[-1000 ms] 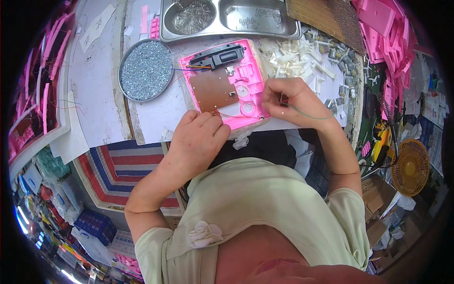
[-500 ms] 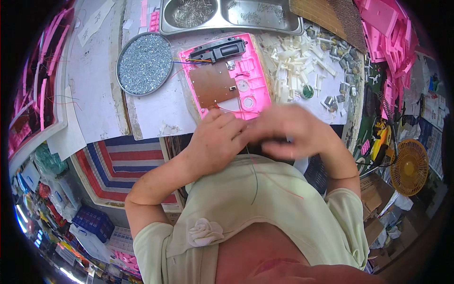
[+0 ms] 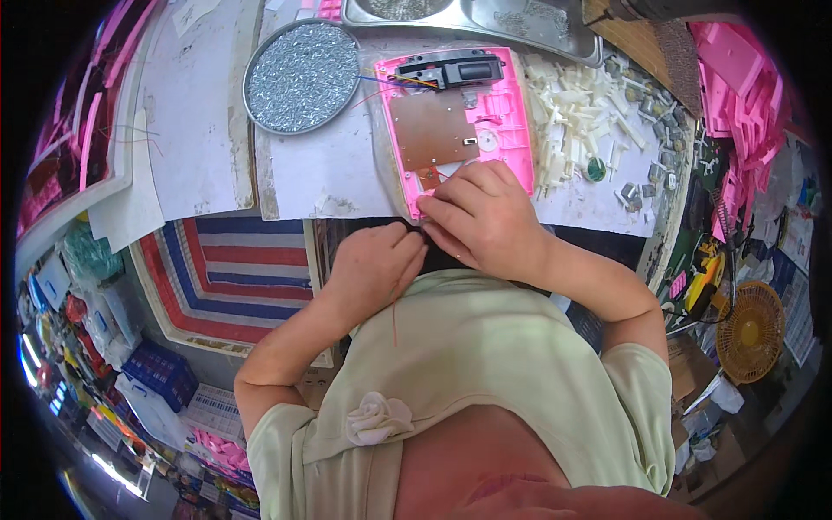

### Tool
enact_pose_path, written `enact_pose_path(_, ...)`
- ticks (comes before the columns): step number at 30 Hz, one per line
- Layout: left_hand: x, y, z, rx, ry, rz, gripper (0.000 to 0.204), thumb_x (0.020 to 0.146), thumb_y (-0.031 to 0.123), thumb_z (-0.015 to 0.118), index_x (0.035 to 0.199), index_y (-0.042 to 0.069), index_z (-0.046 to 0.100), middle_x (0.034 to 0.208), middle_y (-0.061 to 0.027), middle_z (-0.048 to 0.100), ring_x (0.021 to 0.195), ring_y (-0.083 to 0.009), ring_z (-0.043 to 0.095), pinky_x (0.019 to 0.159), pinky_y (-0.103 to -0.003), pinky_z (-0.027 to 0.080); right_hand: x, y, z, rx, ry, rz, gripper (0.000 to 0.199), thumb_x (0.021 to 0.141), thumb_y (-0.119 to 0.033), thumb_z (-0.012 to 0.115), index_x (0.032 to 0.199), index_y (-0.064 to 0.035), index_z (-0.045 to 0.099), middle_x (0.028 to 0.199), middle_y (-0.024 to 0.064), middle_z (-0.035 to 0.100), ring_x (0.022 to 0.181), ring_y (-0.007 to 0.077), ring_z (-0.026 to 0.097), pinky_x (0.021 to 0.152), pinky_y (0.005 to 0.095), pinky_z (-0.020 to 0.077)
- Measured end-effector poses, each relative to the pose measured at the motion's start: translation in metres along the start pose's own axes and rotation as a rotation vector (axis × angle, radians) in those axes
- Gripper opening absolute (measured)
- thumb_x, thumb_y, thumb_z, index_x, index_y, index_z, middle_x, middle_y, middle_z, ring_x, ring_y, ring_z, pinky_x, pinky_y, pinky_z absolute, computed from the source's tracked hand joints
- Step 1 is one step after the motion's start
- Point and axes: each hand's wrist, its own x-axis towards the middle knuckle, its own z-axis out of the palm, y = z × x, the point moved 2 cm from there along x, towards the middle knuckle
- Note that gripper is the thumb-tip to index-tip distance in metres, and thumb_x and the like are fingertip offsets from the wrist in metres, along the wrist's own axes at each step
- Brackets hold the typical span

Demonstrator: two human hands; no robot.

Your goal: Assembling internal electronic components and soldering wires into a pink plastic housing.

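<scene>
Two hands meet at the near edge of the worktop, close together and almost touching. The right hand lies with curled fingers on the near end of a pink plastic case, its fingertips pressed to the lower left corner of the shell. The left hand sits just below the worktop's edge, closed in a loose fist; a thin red wire hangs down from it over the pale green shirt. What, if anything, it pinches besides that wire cannot be told.

The pink case lies flat and open side up, its long axis running away from the person and leaning slightly left at the far end. A brown circuit board fills its left half, and a black part lies crosswise at the far end with thin coloured wires leading out to the left.

Left of the case stands a round metal dish of small screws. To the right lies a heap of white plastic pieces — loose and scattered. A steel tray sits at the far edge.
</scene>
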Motion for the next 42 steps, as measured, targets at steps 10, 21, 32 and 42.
enact_pose_path(10, 0.03, -0.018, -0.021, -0.222, 0.179, 0.021, 0.019, 0.08, 0.011, 0.08, 0.094, 0.007, 0.068, 0.084, -0.0113, 0.062, 0.074, -0.0329, 0.063, 0.064, -0.041, 0.052, 0.008, -0.004, 0.004, -0.087, -0.066, 0.041, 0.036, 0.071, -0.026, 0.081, 0.098, -0.0094, 0.063, 0.099, 0.0092, 0.06, 0.093, 0.0282, 0.056, 0.077, 0.0446, 0.0422)
enact_pose_path(21, 0.053, -0.053, -0.035, -0.288, 0.062, 0.241, 0.019, 0.077, 0.011, 0.084, 0.09, 0.007, 0.071, 0.081, -0.0084, 0.061, 0.07, -0.0265, 0.062, 0.06, -0.037, 0.051, 0.051, 0.233, -0.248, -0.343, 0.533, 0.502, 0.02, 0.091, -0.017, 0.072, 0.101, 0.0007, 0.07, 0.092, 0.0074, 0.074, 0.091, 0.0123, 0.07, 0.079, 0.0291, 0.0537)
enact_pose_path(32, 0.078, -0.051, -0.036, -0.308, -0.044, 0.275, 0.018, 0.076, 0.009, 0.084, 0.088, 0.006, 0.071, 0.079, -0.0088, 0.058, 0.068, -0.0261, 0.062, 0.059, -0.037, 0.05, 0.105, 0.285, -0.248, -0.834, 0.365, -0.004, 0.017, 0.085, -0.012, 0.076, 0.099, -0.0067, 0.067, 0.095, 0.0049, 0.067, 0.092, 0.0243, 0.063, 0.08, 0.0377, 0.053)
enact_pose_path(42, 0.067, -0.048, -0.034, -0.302, 0.0, 0.155, 0.017, 0.078, 0.007, 0.082, 0.089, 0.004, 0.07, 0.082, -0.0109, 0.057, 0.072, -0.0285, 0.06, 0.062, -0.038, 0.049, 0.038, 0.136, -0.184, 0.375, 0.345, 0.42, 0.015, 0.09, -0.011, 0.076, 0.1, -0.0008, 0.071, 0.093, 0.0028, 0.073, 0.088, 0.0138, 0.068, 0.079, 0.0286, 0.0533)
